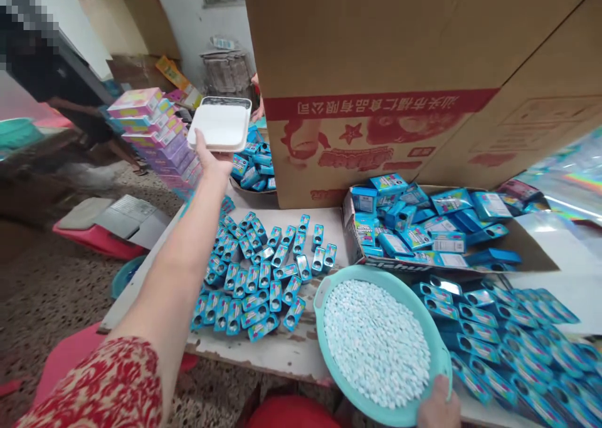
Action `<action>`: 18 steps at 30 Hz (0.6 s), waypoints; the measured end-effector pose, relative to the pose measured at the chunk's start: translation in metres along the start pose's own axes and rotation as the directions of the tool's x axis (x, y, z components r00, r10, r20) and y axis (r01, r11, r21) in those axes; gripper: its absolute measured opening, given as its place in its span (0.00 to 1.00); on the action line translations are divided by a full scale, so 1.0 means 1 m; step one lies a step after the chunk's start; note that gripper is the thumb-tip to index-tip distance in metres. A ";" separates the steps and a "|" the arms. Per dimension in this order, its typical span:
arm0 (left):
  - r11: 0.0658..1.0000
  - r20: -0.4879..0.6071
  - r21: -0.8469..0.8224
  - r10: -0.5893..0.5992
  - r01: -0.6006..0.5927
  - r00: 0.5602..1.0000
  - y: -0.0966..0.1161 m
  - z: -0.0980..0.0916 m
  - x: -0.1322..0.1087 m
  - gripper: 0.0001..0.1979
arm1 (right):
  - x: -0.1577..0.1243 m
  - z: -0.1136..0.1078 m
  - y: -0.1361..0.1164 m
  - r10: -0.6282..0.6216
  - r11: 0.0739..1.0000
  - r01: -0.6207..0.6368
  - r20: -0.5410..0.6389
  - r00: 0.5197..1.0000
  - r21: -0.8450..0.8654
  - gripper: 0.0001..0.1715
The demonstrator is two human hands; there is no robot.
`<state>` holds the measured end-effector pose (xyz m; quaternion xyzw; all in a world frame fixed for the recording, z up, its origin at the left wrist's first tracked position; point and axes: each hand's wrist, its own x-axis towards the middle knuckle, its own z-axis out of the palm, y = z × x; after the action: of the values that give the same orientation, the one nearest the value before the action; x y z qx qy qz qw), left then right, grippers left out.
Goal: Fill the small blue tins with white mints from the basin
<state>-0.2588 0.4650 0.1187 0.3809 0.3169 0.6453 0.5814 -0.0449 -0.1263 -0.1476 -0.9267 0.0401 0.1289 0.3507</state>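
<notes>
A worn table [282, 353] stands on speckled floor, with a big carton [376, 71] behind it. At far left my left hand [207, 157] grips the tray [220, 124] by its near edge, raised over the table's far corner. I judge it light, stiff and slick, its long axis running left to right. Blue boxes [254, 271] lie between. My right hand [437, 406] clasps the near rim of the basin [324, 290], mouth up. Its loose pellets [376, 340] probably make it heavy and easy to spill.
</notes>
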 end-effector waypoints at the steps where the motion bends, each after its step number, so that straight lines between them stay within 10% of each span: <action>1: 0.999 0.040 -0.044 0.005 -0.003 0.999 0.006 -0.011 -0.010 0.26 | -0.001 0.001 -0.002 0.013 1.000 -0.012 -0.021 1.000 0.013 0.43; 7: 0.997 0.165 -0.045 -0.050 0.058 0.985 0.020 -0.065 -0.118 0.22 | -0.019 0.001 -0.032 0.113 0.953 -0.098 -0.035 0.993 0.288 0.43; 12: 0.950 0.038 0.117 -0.296 0.290 0.954 -0.013 -0.064 -0.242 0.18 | -0.018 -0.001 -0.035 0.122 0.909 -0.090 -0.053 0.991 0.407 0.48; 14: 0.840 -0.017 0.073 -0.538 0.538 0.843 -0.037 -0.052 -0.292 0.19 | -0.021 -0.015 -0.025 0.120 0.895 -0.078 -0.067 0.991 0.440 0.49; 18: 0.380 0.079 0.085 -0.924 0.921 0.374 -0.092 -0.007 -0.386 0.34 | -0.029 -0.075 -0.009 0.022 0.672 -0.187 0.234 0.972 0.716 0.41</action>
<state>-0.2047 0.0940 -0.0103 0.1834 0.4505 0.1857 0.8538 -0.0557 -0.1699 -0.0798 -0.6858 0.1051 0.2169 0.6867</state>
